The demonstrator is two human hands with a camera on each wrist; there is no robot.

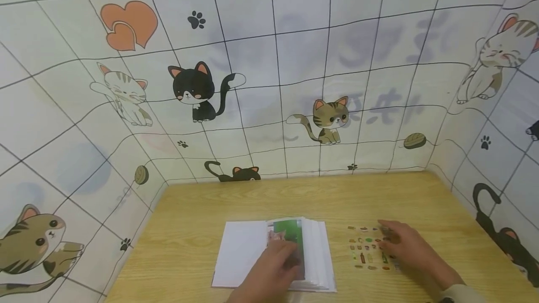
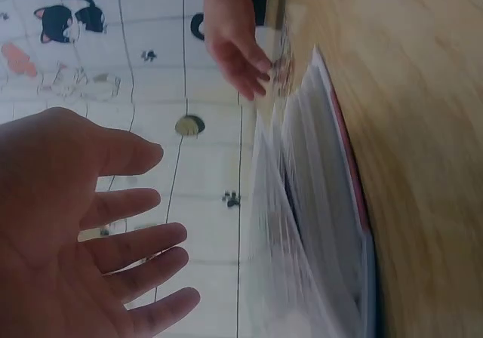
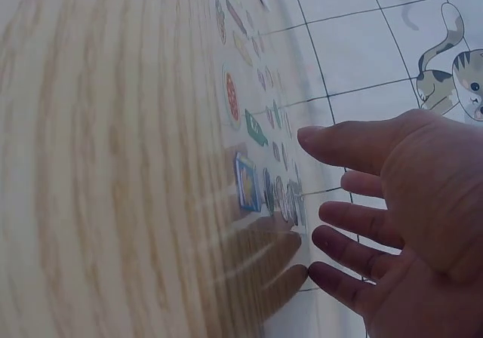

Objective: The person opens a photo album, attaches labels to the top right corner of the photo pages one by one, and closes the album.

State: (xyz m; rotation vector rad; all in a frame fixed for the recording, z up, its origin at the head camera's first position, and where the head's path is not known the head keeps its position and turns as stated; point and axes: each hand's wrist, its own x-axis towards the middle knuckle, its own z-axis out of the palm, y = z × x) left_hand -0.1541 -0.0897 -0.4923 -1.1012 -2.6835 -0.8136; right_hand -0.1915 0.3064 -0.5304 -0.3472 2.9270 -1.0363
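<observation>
An album-like book [image 1: 242,254] with thick white pages lies spread on the table. On its facing page shows a green picture [image 1: 293,226], partly hidden by my left hand [image 1: 273,265]. In the left wrist view the fingers of that hand are loosely extended above the pages [image 2: 290,202], with nothing in them. To the right of the book, rows of small food and bottle stickers [image 1: 368,240] lie on a clear sheet. My right hand [image 1: 410,247] hovers over the sheet's right side, its fingers relaxed and apart, holding nothing. A small blue-framed sticker [image 3: 247,181] lies nearest it in the right wrist view.
The wood-grain table [image 1: 181,228] meets a cat-patterned wall covering [image 1: 261,88] at the back. Similar side walls [image 1: 50,153] rise to the left and right. A pale sleeve cuff [image 1: 459,294] shows at the right wrist.
</observation>
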